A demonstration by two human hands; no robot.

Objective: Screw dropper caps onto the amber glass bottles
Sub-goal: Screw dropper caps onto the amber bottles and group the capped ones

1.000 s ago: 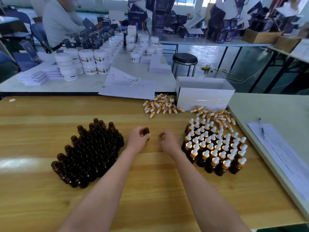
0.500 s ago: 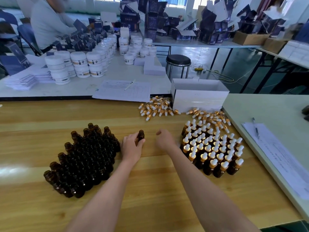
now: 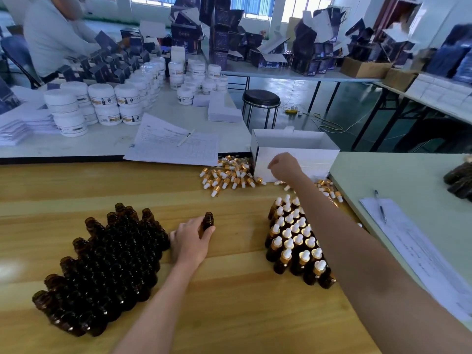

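A block of open amber bottles (image 3: 107, 264) stands on the wooden table (image 3: 229, 302) at the left. My left hand (image 3: 190, 241) grips one uncapped amber bottle (image 3: 208, 221) upright beside that block. Capped bottles (image 3: 293, 238) with gold-and-white droppers stand in a group at the right. Loose dropper caps (image 3: 227, 175) lie in a pile at the table's far edge, and more caps (image 3: 329, 190) lie right of the white box (image 3: 306, 154). My right hand (image 3: 283, 166) is stretched out in front of that box, fingers curled downward; what they hold is hidden.
A pale green table (image 3: 396, 175) adjoins on the right with a paper form (image 3: 408, 241) and a pen (image 3: 380, 205). Behind is a white table with white jars (image 3: 102, 103) and a sheet (image 3: 173, 144). A stool (image 3: 260, 98) and a seated person (image 3: 53, 34) are farther back.
My right hand has left the spot beside the held bottle and reached forward to the caps by the white box. The left hand keeps its bottle in place.
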